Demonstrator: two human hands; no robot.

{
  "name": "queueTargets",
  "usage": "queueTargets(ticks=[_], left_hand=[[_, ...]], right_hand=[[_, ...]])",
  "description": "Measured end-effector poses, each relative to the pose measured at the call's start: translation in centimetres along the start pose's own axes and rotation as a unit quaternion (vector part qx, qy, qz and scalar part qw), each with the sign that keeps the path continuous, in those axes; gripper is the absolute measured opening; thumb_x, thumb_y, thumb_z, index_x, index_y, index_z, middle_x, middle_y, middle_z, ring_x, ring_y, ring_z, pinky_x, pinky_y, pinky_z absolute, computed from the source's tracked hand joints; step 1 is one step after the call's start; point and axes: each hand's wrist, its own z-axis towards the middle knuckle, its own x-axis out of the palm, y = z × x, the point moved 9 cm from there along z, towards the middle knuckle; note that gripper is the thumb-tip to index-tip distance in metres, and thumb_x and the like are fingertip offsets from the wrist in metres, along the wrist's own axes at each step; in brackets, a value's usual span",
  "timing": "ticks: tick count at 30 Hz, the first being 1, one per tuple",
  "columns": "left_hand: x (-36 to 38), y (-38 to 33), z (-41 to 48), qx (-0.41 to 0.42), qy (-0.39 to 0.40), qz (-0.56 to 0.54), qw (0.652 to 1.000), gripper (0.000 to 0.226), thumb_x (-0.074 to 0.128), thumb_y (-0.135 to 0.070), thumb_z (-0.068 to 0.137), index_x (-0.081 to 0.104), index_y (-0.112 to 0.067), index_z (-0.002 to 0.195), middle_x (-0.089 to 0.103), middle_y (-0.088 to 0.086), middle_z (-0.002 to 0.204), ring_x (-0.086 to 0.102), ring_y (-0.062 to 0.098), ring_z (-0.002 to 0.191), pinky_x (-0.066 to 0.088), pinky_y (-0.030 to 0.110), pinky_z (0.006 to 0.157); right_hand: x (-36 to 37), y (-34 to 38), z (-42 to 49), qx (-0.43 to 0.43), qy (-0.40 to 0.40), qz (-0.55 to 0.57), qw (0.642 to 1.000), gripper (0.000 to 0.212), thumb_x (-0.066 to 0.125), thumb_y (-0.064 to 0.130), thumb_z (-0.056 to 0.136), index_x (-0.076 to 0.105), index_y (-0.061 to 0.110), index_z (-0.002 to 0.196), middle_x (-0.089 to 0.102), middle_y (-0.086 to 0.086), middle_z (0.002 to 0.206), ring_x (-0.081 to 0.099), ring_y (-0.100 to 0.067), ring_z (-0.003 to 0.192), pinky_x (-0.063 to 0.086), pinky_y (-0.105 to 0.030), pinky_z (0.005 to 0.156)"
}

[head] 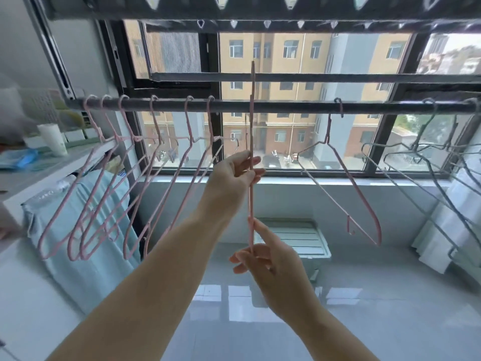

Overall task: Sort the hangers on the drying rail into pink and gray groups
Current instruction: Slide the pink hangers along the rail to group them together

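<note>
Our left hand (234,170) and right hand (270,261) pinch the pink hanger (251,121), to join the pinks (118,138) at the rail's (286,106) left end.

Arms raised, left hand (234,173) above right hand (272,261), fingers (256,161) pinching the pink hanger (251,113).

At three o'clock, thin gray wire hangers (416,145) overlap and run off the edge, count unclear; at twelve o'clock, the dark perforated metal bar (260,11) is blurred.
</note>
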Motion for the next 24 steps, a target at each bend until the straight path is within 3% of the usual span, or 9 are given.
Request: queueTargets(ticks=[5,11,14,16,19,22,24], left_hand=[[-1.4,0.2,2.0,-0.026,-0.015,0.009,1.000,0.035,0.044,0.008,0.089,0.047,0.004,0.124,0.060,0.014,0.116,0.063,0.009,0.085,0.055,0.014,0.075],[-2.4,4.1,2.9,-0.077,-0.038,-0.027,0.996,0.032,0.043,0.010,0.088,0.048,0.005,0.120,0.062,0.007,0.100,0.065,0.015,0.084,0.055,0.014,0.069],[-2.5,5.0,3.0,-0.085,-0.043,-0.023,0.995,0.031,0.042,0.009,0.089,0.048,0.004,0.120,0.060,0.011,0.107,0.064,0.015,0.085,0.055,0.013,0.068],[-2.5,5.0,2.9,-0.090,-0.050,-0.017,0.995,0.032,0.042,0.009,0.090,0.048,0.004,0.121,0.059,0.014,0.111,0.063,0.015,0.084,0.055,0.013,0.069],[-2.3,5.1,2.5,-0.106,-0.062,-0.011,0.992,0.038,0.043,0.006,0.091,0.043,0.003,0.128,0.057,0.016,0.116,0.062,0.018,0.090,0.054,0.019,0.079],[-2.3,3.6,1.9,-0.047,-0.082,0.192,0.977,0.048,0.052,-0.008,0.090,0.038,-0.008,0.136,0.050,0.010,0.134,0.048,0.021,0.123,0.036,0.028,0.107],[-1.0,0.4,0.9,0.078,-0.109,0.291,0.947,0.051,0.056,-0.008,0.088,0.039,-0.008,0.135,0.045,0.008,0.139,0.039,0.018,0.131,0.023,0.014,0.106]], right_hand=[[-0.1,1.3,2.3,0.003,-0.004,0.005,1.000,0.055,0.058,0.011,0.087,0.037,0.020,0.137,0.072,0.007,0.073,0.070,-0.008,0.066,0.055,-0.027,0.079],[0.7,-0.3,2.7,0.031,-0.006,0.025,0.999,0.054,0.059,0.012,0.087,0.039,0.018,0.136,0.072,0.011,0.065,0.070,-0.008,0.063,0.054,-0.021,0.074],[1.2,-1.0,2.8,0.049,-0.003,0.017,0.999,0.054,0.058,0.014,0.087,0.038,0.019,0.137,0.071,0.015,0.066,0.069,-0.005,0.065,0.052,-0.014,0.072],[1.2,-1.2,2.9,0.059,-0.002,0.000,0.998,0.054,0.059,0.017,0.087,0.038,0.019,0.137,0.071,0.014,0.077,0.069,-0.002,0.075,0.051,-0.016,0.079],[0.3,-1.3,2.8,0.060,-0.005,-0.066,0.996,0.056,0.061,0.024,0.086,0.038,0.018,0.137,0.063,0.005,0.115,0.058,-0.007,0.109,0.043,-0.028,0.101],[-3.7,0.8,1.2,-0.022,-0.096,-0.171,0.980,0.050,0.061,0.026,0.086,0.044,0.020,0.132,0.048,0.006,0.126,0.042,-0.009,0.122,0.024,-0.010,0.105],[-8.4,2.7,-0.6,-0.082,-0.220,-0.224,0.946,0.040,0.060,0.024,0.084,0.054,0.022,0.123,0.044,0.007,0.119,0.038,-0.008,0.116,0.015,0.003,0.097]])
